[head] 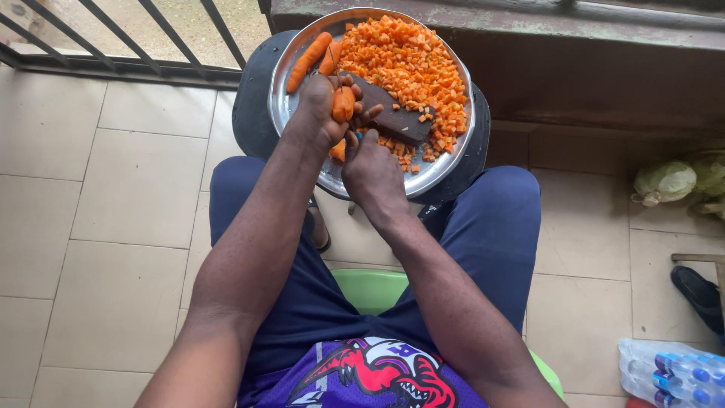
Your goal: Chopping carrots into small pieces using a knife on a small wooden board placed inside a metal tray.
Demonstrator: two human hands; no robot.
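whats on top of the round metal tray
On the metal tray lie a heap of diced carrot, two whole carrots and a dark cutting board. The left hand and right hand cover part of it.

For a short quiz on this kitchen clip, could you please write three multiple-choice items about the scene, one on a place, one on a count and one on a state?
1. Where does the round metal tray rest?
A. on a dark round stool in front of the person's knees
B. on the tiled floor
C. on the person's lap

2. How many whole carrots lie at the tray's far left edge, apart from the one in hand?
A. none
B. two
C. five

3. What is the left hand doing?
A. lying flat and open on the tray
B. gripping a carrot
C. holding a bottle

Answers:
1 A, the dark stool shows around the tray's rim.
2 B, two whole carrots lie side by side there.
3 B, its fingers wrap the held carrot, with the right hand close beneath.
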